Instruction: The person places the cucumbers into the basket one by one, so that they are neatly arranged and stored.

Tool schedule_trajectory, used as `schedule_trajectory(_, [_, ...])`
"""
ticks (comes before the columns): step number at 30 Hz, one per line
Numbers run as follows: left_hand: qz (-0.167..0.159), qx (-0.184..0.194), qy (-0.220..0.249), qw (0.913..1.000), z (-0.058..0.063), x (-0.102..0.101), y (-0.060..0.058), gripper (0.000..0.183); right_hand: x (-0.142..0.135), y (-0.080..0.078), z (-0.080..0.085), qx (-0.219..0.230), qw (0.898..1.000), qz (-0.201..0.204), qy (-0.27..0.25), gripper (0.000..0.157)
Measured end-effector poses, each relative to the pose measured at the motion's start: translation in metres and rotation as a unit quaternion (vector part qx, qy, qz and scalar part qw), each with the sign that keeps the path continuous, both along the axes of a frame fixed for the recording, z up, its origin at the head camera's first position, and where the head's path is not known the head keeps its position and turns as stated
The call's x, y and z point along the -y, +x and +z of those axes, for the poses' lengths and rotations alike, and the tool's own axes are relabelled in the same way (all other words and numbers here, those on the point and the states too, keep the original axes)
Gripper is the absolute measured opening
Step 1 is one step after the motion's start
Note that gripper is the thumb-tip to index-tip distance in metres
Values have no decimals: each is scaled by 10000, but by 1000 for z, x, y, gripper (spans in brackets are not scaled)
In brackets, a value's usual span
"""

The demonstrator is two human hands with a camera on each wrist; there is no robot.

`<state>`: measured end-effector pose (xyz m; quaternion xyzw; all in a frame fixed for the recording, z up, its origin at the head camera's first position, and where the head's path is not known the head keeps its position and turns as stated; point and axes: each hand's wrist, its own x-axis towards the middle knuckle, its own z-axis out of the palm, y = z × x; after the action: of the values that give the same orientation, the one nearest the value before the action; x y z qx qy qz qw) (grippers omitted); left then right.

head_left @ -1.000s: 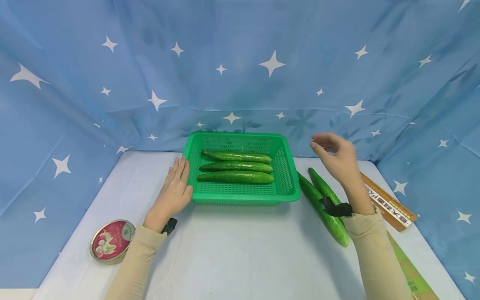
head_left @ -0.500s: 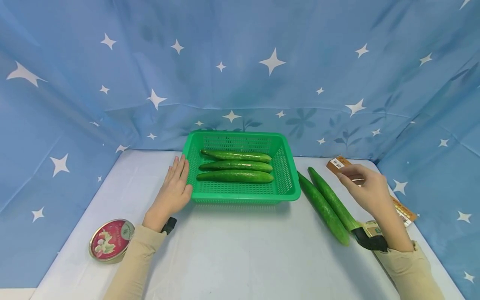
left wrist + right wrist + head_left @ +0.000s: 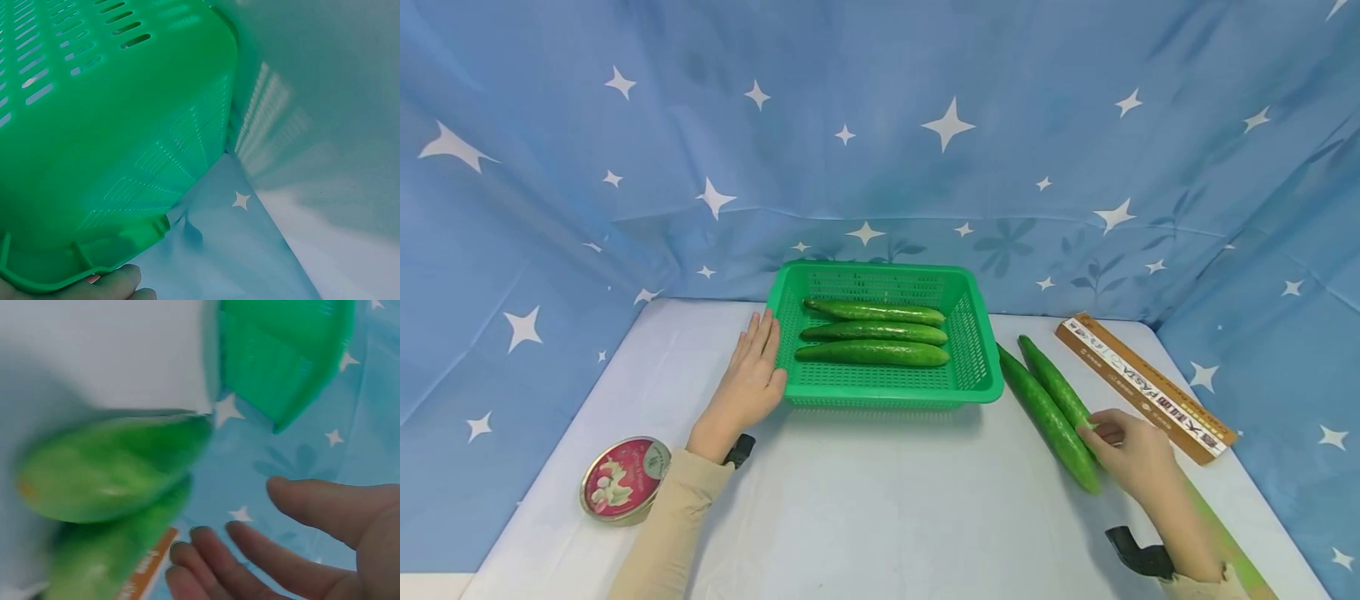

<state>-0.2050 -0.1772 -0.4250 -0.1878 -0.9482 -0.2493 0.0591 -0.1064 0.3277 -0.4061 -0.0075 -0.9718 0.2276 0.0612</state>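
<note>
A green plastic basket (image 3: 880,396) stands at the back of the table with three cucumbers (image 3: 872,353) lying side by side inside. My left hand (image 3: 745,387) rests its straight fingers against the basket's left side. In the left wrist view, its fingertips touch the underside of the rim (image 3: 119,250). To the right of the basket lie two more cucumbers, a nearer one (image 3: 1048,425) and another (image 3: 1054,379) beside it. My right hand (image 3: 1135,454) hovers over the lower end of the second cucumber. Between its thumb and spread fingers there is nothing in the right wrist view.
A brown pasta box (image 3: 1142,387) lies at the back right. Partly hidden by the right forearm is a long green package (image 3: 1232,550). At the left stands a round tin (image 3: 625,482) with a red lid. Blue star-printed cloth (image 3: 880,125) hangs around the table.
My right hand moved right from near the basket, then down toward the viewer to the cucumbers, uncovering the pasta box. My left hand and the basket stayed put.
</note>
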Motion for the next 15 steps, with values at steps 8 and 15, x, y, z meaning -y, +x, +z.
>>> schedule_trajectory(8, [-4, -10, 10, 10000, 1, 0, 1, 63, -3, 18, -23, 768, 9968, -220, 65, 46])
schedule_trajectory(15, [-8, -46, 18, 10000, 1, 0, 1, 63, -1, 17, -32, 771, 9961, -278, 336, 52])
